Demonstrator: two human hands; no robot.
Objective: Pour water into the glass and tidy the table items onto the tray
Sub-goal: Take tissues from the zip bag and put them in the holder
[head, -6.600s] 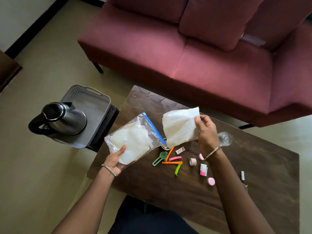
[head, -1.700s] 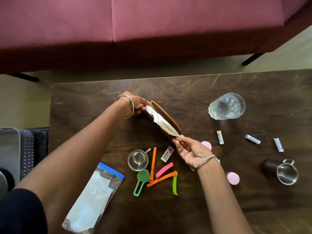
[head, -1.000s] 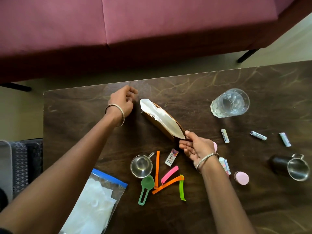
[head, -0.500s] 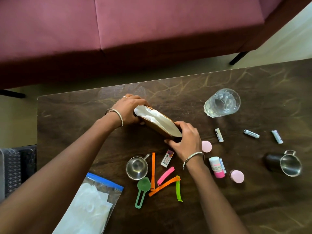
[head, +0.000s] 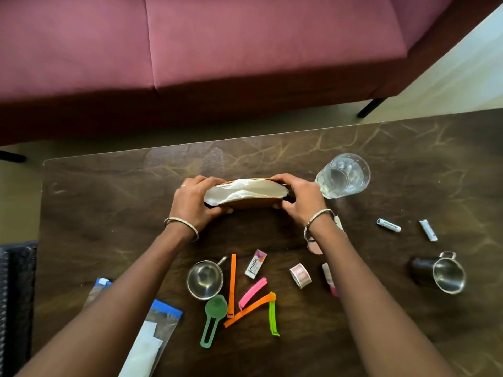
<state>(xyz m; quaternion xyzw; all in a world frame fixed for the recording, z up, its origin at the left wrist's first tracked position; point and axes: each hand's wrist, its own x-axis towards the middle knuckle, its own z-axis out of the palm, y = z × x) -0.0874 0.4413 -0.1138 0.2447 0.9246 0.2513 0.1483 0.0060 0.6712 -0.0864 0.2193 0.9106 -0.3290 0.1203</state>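
Hands meet over the middle of the dark worktop (head: 109, 202), both forearms reaching in from six o'clock. Left hand (head: 192, 204) curls its fingers (head: 215, 210) around the nine o'clock end of a brown holder (head: 251, 203) with white paper napkins (head: 245, 190) standing in it; right hand (head: 300, 198) clenches the three o'clock end the same way, thumb at the near face. Each wrist wears a thin bangle.

At seven o'clock a zip bag (head: 152, 338) of white sheets runs off the bottom edge, partly under the left forearm. A dark mesh surface at the nine o'clock edge is cut off and cannot be identified. Near six o'clock lie a small steel cup (head: 204, 280), a green scoop (head: 213, 319) and orange, pink and green clips. The glass (head: 343, 176) stands upright at two o'clock, just beside the right hand; whether it holds water is hard to tell. The right forearm hides part of a pink disc (head: 314, 247) and a pink-ended stick. A steel mug (head: 446, 274) sits at four o'clock. No tray can be made out with certainty.
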